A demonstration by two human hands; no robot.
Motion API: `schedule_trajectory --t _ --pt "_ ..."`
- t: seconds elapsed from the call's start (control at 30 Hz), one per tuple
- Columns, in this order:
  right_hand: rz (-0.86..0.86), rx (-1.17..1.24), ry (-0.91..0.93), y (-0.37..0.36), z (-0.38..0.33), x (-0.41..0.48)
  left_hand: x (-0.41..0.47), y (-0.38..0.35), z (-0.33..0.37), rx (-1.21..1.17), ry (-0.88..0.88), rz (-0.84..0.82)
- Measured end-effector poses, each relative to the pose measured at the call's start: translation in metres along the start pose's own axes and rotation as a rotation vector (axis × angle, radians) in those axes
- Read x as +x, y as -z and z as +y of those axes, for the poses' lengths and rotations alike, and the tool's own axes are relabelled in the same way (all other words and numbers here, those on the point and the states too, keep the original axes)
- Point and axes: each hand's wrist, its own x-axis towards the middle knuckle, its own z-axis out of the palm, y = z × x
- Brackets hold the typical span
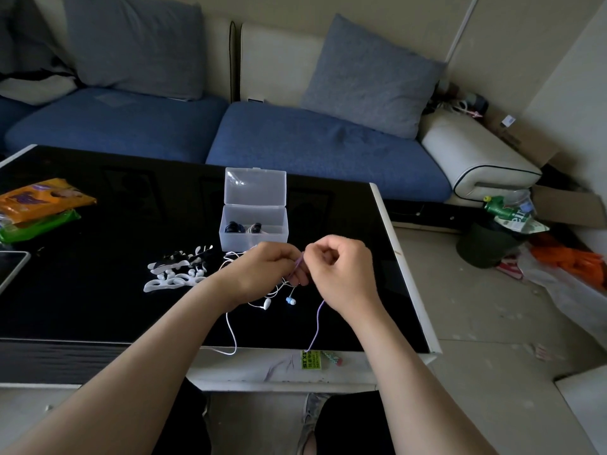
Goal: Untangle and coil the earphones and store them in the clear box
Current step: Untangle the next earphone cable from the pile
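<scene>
My left hand (262,272) and my right hand (341,270) are both closed on a purple earphone cable (318,326) just above the black table. The cable's loose end trails down past my right wrist to the table's front edge. A blue earbud (290,301) dangles below my left fingers. White earphones (265,303) lie tangled under my left hand, their cable looping toward the front edge. The clear box (253,230) stands open behind my hands, lid upright, with dark coiled earphones inside.
White and black cable ties (179,272) lie left of my hands. Orange and green packets (39,208) and a tablet corner (10,267) sit at the table's left. A blue sofa is behind; a bin with rubbish (492,238) stands on the floor at right.
</scene>
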Motion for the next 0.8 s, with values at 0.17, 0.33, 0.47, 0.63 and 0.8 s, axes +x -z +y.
schedule_trajectory --t 0.17,0.33,0.47,0.63,0.8 --pt "0.197 -0.044 0.076 0.001 0.003 0.004 0.001 0.002 0.003 -0.167 -0.003 -0.060" --pt "0.131 0.074 -0.004 0.003 0.008 0.008 0.001 0.003 0.006 -0.519 -0.019 -0.099" --pt "-0.051 0.050 -0.245 0.000 0.011 0.010 0.001 0.002 0.008 -0.644 -0.061 -0.018" --pt "-0.400 0.015 -0.316 -0.007 -0.003 -0.003 0.006 0.006 -0.002 -0.565 -0.081 0.203" --pt "-0.530 -0.017 -0.181 -0.009 -0.014 -0.008 0.005 0.004 -0.009 -0.208 -0.094 0.324"
